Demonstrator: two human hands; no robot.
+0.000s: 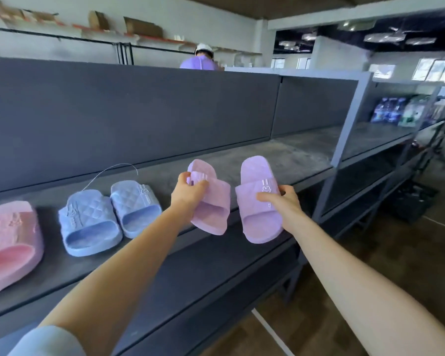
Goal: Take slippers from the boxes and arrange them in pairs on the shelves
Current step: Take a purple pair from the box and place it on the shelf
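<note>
Landmark: long dark grey metal shelf (293,155).

- At the shelf's left end, a pink quilted rubber slipper (9,237) is seen, cut by the frame edge. Its toe is turned to the shelf's back panel (139,111) and its heel to the front edge.
- Next along, a pair of blue quilted rubber slippers (93,219) is set side by side and touching. Long axes run front to back, toes to the back panel. A raised figure is noted on each strap but cannot be read.
- A thin pale wire (108,170) is arched over the shelf behind the pair.
- A first lilac quilted rubber slipper (211,209) is pinched by its strap in the left hand (188,191). Toe to the back panel, heel overhanging the front edge.
- A second lilac quilted rubber slipper (257,217) is gripped in the right hand (283,201), thumb across the strap. It is held parallel to the first and apart from it. A small white rabbit-like mark and bars are printed on the strap; no words are legible.
- The hands are held apart. Whether either sole touches the shelf cannot be told.
- Beyond the back panel, a person in a purple top (199,61) is partly seen.
</note>
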